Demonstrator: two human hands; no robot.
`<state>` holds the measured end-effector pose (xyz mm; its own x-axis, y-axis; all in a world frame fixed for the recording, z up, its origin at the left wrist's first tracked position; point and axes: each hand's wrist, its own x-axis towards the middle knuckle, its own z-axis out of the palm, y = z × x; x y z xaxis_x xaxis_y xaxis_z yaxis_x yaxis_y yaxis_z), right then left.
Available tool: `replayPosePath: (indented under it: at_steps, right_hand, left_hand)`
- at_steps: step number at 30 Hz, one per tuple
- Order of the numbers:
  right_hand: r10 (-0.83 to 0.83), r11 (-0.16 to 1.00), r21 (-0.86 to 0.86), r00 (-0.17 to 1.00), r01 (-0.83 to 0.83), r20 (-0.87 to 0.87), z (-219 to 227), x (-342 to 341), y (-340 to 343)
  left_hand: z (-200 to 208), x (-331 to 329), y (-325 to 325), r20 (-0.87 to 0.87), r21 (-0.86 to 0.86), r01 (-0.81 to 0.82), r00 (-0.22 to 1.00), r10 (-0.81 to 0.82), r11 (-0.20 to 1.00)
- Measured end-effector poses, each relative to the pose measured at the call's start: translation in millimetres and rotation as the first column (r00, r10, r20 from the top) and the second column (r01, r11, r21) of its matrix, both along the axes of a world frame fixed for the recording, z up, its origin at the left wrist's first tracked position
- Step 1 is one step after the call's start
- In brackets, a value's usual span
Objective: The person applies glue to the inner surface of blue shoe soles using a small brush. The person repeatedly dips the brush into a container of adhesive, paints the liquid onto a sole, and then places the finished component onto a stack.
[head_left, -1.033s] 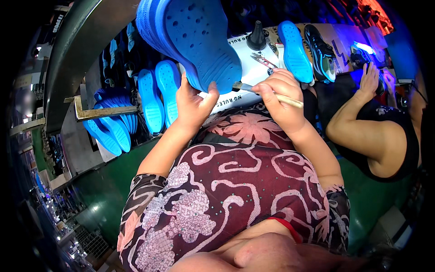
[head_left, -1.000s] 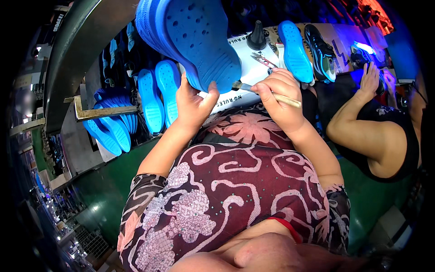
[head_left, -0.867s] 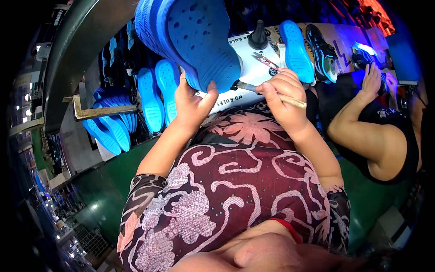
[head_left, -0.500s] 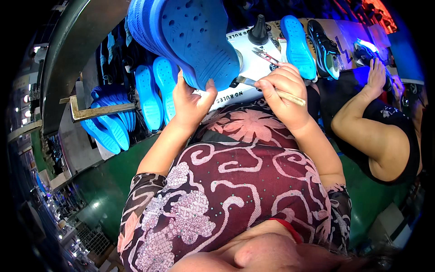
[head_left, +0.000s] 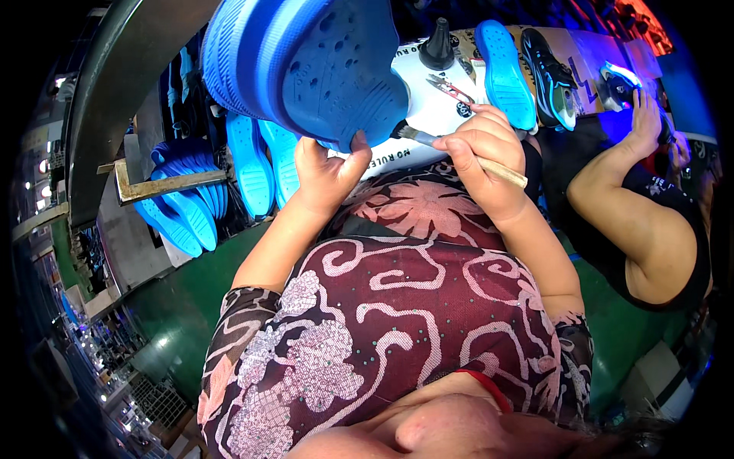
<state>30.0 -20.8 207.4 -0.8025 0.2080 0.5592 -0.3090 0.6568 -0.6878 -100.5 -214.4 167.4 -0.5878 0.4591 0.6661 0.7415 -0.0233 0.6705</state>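
A thick blue shoe sole (head_left: 336,73) with small holes and a ridged sidewall is raised at the upper middle. My left hand (head_left: 330,172) grips its near end, thumb on the holed face and fingers underneath. In my right hand (head_left: 489,157) is a flat brush (head_left: 420,136) with a metal ferrule and wooden handle, pinched between thumb and fingers. Its dark bristles are at the right edge of the sole's near end; whether they touch cannot be made out. Below the sole lies a white sheet (head_left: 440,103) with printed borders.
Thread snips (head_left: 451,89) and a black cone-topped bottle (head_left: 437,47) rest on the sheet. A light-blue sole (head_left: 505,76) and a black sneaker (head_left: 547,76) lie to the right. More blue soles (head_left: 251,164) are left, by a metal bracket (head_left: 172,183). A co-worker's arm (head_left: 619,180) is at right.
The sole has shifted slightly left and turned a little in my left hand. The brush has moved slightly right, and more of its bristles show.
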Motion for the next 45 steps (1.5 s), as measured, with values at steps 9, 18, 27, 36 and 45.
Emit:
replayPosePath:
  at_steps: [9, 18, 27, 36, 45]
  right_hand:
    - [0.046, 0.999, 0.005, 0.999, -0.046, -0.011, 2, 0, -4]
    - [0.006, 0.998, 0.068, 1.0, -0.006, -0.013, 0, -4, -7]
    - [-0.225, 0.894, -0.392, 0.974, 0.219, 0.032, -6, 23, 13]
    - [-0.311, 0.796, -0.522, 0.947, 0.306, 0.082, -18, 50, 31]
    - [-0.387, 0.65, -0.641, 0.903, 0.409, 0.185, -14, 71, 36]
  left_hand:
    - [-2, -2, -1, 0.047, 0.017, 0.018, 0.999, -0.019, 1.0]
    - [1, 0, -2, 0.086, 0.029, 0.012, 0.996, -0.015, 0.999]
    - [75, -15, -8, 0.379, 0.079, 0.098, 0.918, -0.121, 0.992]
    - [178, -3, 59, 0.87, 0.067, 0.721, 0.296, -0.394, 0.69]
    - [320, -42, 359, 0.741, 0.668, 0.141, -0.039, -0.67, 0.731]
